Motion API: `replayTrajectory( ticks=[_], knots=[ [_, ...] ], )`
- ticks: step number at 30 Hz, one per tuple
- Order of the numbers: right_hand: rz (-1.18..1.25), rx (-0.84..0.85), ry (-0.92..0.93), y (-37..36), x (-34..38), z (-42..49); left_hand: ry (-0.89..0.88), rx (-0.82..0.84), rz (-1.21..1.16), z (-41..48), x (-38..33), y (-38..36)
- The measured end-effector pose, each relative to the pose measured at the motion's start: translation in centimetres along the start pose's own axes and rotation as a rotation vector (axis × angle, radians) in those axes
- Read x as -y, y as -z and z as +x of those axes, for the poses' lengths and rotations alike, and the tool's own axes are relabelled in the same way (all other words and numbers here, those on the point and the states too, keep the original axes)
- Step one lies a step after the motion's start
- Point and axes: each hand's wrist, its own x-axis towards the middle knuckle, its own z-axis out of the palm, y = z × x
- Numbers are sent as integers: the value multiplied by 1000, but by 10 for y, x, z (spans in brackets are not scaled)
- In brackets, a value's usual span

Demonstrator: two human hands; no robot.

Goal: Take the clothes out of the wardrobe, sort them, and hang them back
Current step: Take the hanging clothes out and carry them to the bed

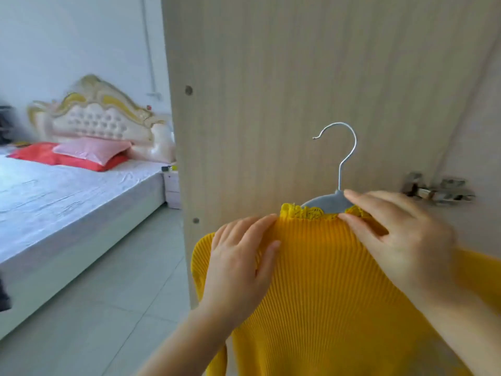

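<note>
A yellow ribbed sweater [325, 280] with a lace collar hangs on a grey hanger [329, 203] whose metal hook [349, 147] points up and to the left, free of any rail. My left hand [238, 261] holds the sweater's left shoulder, fingers along the top edge and thumb on the front. My right hand [401, 240] pinches the collar and the hanger's neck between index finger and thumb. I hold the garment up in front of the light wooden wardrobe door [271, 90]. The sweater's lower part runs out of the frame.
A metal hinge [436, 189] sits on the door's right side. To the left stands a bed [67, 191] with a white sheet, red and pink pillows [89, 151] and a padded headboard. A small nightstand [172, 188] is beside it. Grey floor tiles [108, 294] lie between bed and wardrobe.
</note>
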Motion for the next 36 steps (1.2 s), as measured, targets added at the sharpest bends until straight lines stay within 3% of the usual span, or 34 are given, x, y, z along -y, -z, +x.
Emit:
replayTrajectory(
  ticks=[10,20,36],
  knots=[
    [400,33,127,-140,193,54,257,-240,252,-38,141,162],
    [703,212,159,-296,412,81,519,-345,452,-85,307,316],
    [1088,426,166,-558,648,103,835,-416,718,-109,547,423]
  ],
)
